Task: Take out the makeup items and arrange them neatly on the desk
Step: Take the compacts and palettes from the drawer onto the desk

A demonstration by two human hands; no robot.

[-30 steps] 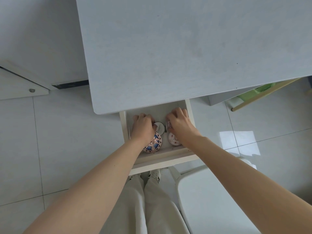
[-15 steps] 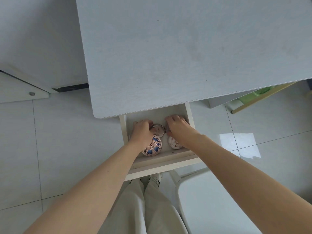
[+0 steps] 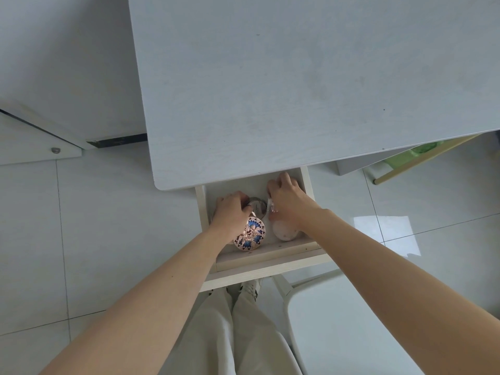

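An open drawer juts out under the grey desk top. Inside it lie a round rose-gold compact with a blue pattern, a pale pink round compact and a clear-lidded round jar. My left hand reaches into the drawer's left side, fingers curled round the clear-lidded jar. My right hand is in the right side, fingers curled over a small clear item; most of that item is hidden.
A white chair seat stands at the lower right, close to the drawer front. My legs in pale trousers are below the drawer. A green and wooden object lies on the tiled floor at the right, partly under the desk.
Both hands have stayed in the drawer and shifted slightly toward its back. The camera view has tilted, so the desk edge and drawer sit lower in the frame.
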